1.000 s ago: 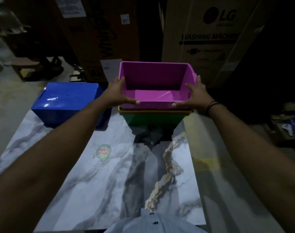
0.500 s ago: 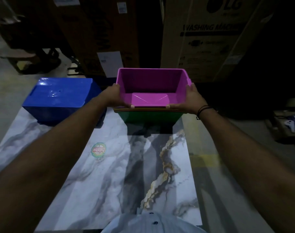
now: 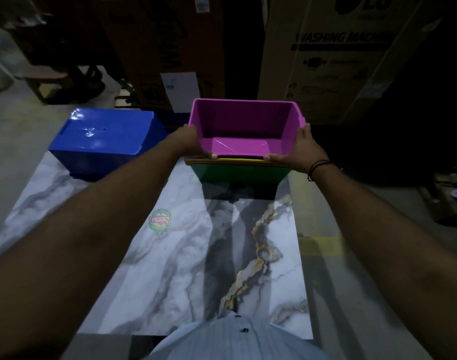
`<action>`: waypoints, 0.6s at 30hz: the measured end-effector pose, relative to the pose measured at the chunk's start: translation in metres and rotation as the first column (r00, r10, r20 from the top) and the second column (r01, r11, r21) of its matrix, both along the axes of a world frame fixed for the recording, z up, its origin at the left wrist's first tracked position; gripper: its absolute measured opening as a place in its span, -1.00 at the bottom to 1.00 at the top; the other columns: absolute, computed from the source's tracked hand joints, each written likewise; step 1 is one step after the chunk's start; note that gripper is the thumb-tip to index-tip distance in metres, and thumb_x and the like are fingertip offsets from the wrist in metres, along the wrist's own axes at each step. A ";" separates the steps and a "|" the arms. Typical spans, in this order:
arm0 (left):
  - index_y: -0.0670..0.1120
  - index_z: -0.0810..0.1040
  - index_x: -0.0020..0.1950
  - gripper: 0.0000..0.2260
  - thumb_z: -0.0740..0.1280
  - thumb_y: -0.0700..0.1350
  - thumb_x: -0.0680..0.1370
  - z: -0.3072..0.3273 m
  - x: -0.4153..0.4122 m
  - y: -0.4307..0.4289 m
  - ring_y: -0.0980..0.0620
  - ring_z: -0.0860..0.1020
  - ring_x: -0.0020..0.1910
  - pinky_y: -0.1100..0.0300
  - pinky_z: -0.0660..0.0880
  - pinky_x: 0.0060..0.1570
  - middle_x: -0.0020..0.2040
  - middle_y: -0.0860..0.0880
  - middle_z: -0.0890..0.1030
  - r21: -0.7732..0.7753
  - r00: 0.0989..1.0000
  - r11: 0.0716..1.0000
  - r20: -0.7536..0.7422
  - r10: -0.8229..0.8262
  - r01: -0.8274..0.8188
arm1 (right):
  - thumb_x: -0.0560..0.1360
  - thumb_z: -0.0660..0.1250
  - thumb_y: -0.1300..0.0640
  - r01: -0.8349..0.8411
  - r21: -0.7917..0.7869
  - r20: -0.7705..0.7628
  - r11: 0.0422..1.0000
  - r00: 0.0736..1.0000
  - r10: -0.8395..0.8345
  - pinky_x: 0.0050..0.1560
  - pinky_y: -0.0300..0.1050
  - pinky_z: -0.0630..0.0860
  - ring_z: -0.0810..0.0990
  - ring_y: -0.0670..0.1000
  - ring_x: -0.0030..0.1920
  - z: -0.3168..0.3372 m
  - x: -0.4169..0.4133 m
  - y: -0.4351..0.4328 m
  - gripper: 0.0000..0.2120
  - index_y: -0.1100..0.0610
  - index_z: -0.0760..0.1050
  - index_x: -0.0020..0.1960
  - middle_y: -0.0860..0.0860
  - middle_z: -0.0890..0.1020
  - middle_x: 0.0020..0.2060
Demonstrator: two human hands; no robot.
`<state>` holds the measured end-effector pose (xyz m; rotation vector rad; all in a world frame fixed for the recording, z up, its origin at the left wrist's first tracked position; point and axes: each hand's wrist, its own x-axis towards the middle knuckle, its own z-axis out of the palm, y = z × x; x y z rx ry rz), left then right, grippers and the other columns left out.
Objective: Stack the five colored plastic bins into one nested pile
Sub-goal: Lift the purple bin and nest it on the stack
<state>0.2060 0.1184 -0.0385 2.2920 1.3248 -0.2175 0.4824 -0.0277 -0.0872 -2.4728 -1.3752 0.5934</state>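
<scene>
Both hands, left hand (image 3: 188, 141) and right hand (image 3: 300, 149), fingers clamping the purple bin (image 3: 245, 126), seating it into the stack (image 3: 237, 172); the upside-down blue bin (image 3: 102, 139) probably needs flipping next.

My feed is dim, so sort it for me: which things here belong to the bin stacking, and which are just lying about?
Job: purple bin held by left hand and right hand; green bin at the pile's base; yellow rim between them; upturned blue bin.

Lying about: washing machine box, round sticker, paper sheet.
</scene>
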 end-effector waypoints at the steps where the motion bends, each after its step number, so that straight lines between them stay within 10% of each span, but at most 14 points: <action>1: -0.03 0.33 0.51 -0.27 0.53 0.17 0.45 -0.002 -0.001 -0.004 -0.18 0.49 0.30 -0.09 0.51 0.28 0.33 -0.18 0.50 0.017 1.000 1.000 -0.013 -0.008 0.008 | -0.01 0.28 -0.70 -0.005 -0.022 0.058 1.000 0.998 0.006 0.51 0.25 0.23 0.16 0.30 0.55 0.001 -0.002 -0.001 0.44 0.09 -0.04 0.62 0.17 0.01 0.61; 4: 0.05 0.47 0.40 -0.37 0.43 0.32 0.43 -0.016 0.001 -0.017 -0.19 0.52 0.21 -0.19 0.51 0.25 0.27 -0.14 0.51 0.213 0.993 0.975 -0.106 -0.045 0.067 | 0.29 0.19 -0.59 -0.087 -0.005 0.313 0.996 0.946 0.084 0.52 0.28 0.10 0.20 0.32 0.52 0.003 -0.017 -0.009 0.08 0.14 0.20 0.54 0.24 0.27 0.51; 10: -0.06 0.62 0.27 -0.76 0.31 -0.15 0.63 -0.029 0.017 -0.069 -0.20 0.65 0.02 -0.08 0.60 -0.02 0.07 -0.17 0.65 0.337 0.980 0.921 -0.029 -0.197 0.195 | 0.59 0.30 -0.03 -0.360 0.147 0.323 0.921 0.898 0.299 -0.04 0.10 0.60 0.64 0.22 -0.03 -0.002 -0.080 -0.027 -0.74 0.13 0.52 0.16 0.15 0.66 -0.04; 18: -0.10 0.58 0.24 -0.79 0.24 -0.23 0.65 -0.040 0.018 -0.064 -0.22 0.67 -0.07 -0.16 0.64 -0.07 0.00 -0.19 0.65 0.437 0.968 0.865 -0.090 -0.233 0.249 | 0.57 0.24 0.29 -0.352 0.072 0.408 0.933 0.864 0.294 -0.14 0.06 0.49 0.63 0.25 -0.05 0.000 -0.079 -0.017 -0.83 0.22 0.53 0.12 0.23 0.64 -0.06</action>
